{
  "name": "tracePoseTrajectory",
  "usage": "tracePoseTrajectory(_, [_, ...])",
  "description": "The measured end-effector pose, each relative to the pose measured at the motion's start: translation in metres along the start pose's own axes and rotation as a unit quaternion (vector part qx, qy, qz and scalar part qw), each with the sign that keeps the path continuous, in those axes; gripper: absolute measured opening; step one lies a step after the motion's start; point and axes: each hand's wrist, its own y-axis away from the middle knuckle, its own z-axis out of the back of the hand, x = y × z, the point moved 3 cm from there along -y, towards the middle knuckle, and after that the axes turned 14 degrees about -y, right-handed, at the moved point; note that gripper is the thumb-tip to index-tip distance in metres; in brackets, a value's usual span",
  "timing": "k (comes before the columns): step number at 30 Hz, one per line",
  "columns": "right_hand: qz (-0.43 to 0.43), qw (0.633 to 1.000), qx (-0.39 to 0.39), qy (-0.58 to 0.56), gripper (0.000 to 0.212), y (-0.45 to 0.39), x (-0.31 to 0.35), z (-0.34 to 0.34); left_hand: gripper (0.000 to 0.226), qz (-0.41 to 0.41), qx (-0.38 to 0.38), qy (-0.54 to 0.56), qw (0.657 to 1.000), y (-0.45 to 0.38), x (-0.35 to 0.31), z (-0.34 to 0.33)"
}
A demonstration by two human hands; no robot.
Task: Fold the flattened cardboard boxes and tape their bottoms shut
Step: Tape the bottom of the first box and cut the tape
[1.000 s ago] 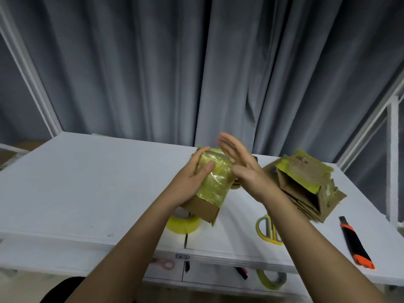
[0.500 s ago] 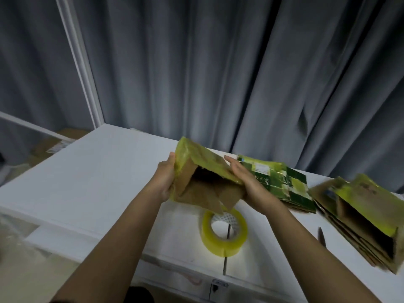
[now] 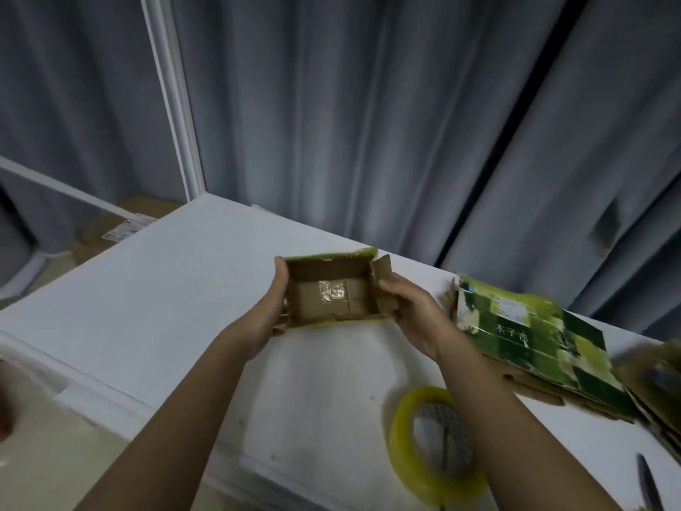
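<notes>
White rectangular bench (image 3: 154,311) carries all items. Stack of flattened green-printed cardboard boxes (image 3: 530,337) lies by its far right edge. Small erected brown cardboard box with yellow-green outer faces (image 3: 331,291) is held over the bench near its far edge, open side toward the camera; inside, only a shiny tape patch (image 3: 332,290) on its bottom. Left hand (image 3: 271,307) grasps its left wall, right hand (image 3: 414,311) its right flap. Yellow tape roll (image 3: 435,451) sits at the near edge.

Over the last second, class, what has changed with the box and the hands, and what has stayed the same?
The box has been turned over: a second ago its taped bottom faced up, now its open top faces the camera. The right hand, open and flat before, now holds the box's right side. The left hand still holds the left side. The tape roll stays on the table.
</notes>
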Motion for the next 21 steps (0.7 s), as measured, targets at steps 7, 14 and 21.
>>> tracePoseTrajectory(7, [-0.048, 0.990, -0.132, 0.000, 0.025, -0.053, -0.028, -0.005, 0.039, 0.005, -0.017, -0.066, 0.998, -0.053, -0.001, 0.013])
tracePoseTrajectory(14, [-0.011, 0.988, -0.117, -0.096, 0.043, -0.089, -0.028, -0.020, 0.062, 0.001, -0.049, 0.126, 0.991, -0.103, -0.012, 0.021])
tracePoseTrajectory(21, [0.011, 0.988, -0.108, -0.107, 0.059, -0.076, -0.024, -0.022, 0.066, -0.012, -0.067, 0.151, 0.986, -0.088, -0.021, 0.010])
